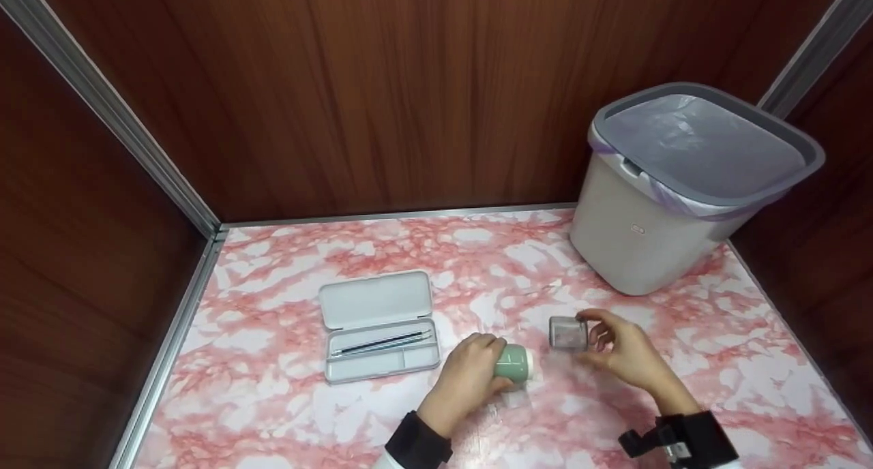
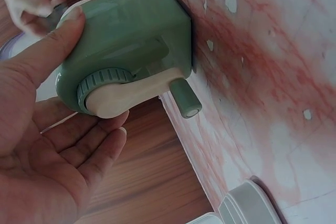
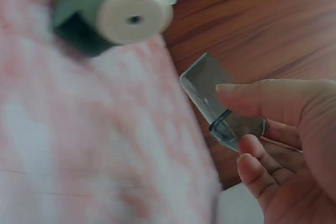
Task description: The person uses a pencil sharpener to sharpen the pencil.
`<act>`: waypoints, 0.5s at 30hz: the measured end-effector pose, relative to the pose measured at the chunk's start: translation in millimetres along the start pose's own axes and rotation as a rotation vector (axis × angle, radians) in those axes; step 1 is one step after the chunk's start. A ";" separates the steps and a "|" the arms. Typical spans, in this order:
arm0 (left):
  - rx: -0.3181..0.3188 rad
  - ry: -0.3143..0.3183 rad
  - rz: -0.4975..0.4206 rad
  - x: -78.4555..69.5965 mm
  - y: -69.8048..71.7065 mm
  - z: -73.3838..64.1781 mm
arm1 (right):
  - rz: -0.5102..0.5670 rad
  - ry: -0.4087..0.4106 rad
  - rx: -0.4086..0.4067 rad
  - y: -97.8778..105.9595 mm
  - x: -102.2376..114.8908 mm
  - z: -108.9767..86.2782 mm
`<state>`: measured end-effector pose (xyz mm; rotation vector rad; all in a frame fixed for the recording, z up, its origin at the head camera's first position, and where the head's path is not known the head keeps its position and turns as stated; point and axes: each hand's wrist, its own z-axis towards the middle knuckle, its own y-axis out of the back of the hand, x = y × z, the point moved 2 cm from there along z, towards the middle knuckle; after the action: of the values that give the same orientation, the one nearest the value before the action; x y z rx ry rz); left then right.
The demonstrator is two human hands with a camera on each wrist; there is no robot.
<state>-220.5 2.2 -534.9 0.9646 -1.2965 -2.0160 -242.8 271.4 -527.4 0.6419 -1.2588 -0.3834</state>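
My left hand (image 1: 467, 370) grips a green crank pencil sharpener (image 1: 513, 364) close over the table. In the left wrist view its beige crank (image 2: 134, 94) with a green knob points toward the table. The right wrist view shows the sharpener's white round face (image 3: 135, 16) with a dark pencil hole. To the right, my right hand (image 1: 626, 352) pinches a small clear plastic shavings drawer (image 3: 202, 85) between thumb and fingers. The drawer is apart from the sharpener, and its inside looks greyish.
Left of my hands lies an open light grey pencil case (image 1: 375, 300) with several thin pencil-like sticks (image 1: 382, 344) inside. A grey bin (image 1: 631, 237) with a liner stands at the back right. Brown wood-patterned panels (image 1: 395, 101) enclose the pink marbled table (image 1: 273, 258).
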 end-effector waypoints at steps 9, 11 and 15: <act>-0.001 -0.001 -0.022 -0.2 1.3 0.0 | 0.068 -0.080 0.174 -31.0 -14.5 -11.2; 0.004 0.001 -0.022 -0.1 1.5 -0.1 | 0.068 -0.091 0.204 -36.2 -14.9 -12.1; 0.003 -0.002 -0.016 0.7 1.5 -0.6 | 0.072 -0.071 0.244 -45.4 -14.2 -12.3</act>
<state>-220.4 0.7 -533.9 0.9776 -1.2966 -2.0283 -231.5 247.9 -569.1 0.7928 -1.4050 -0.1947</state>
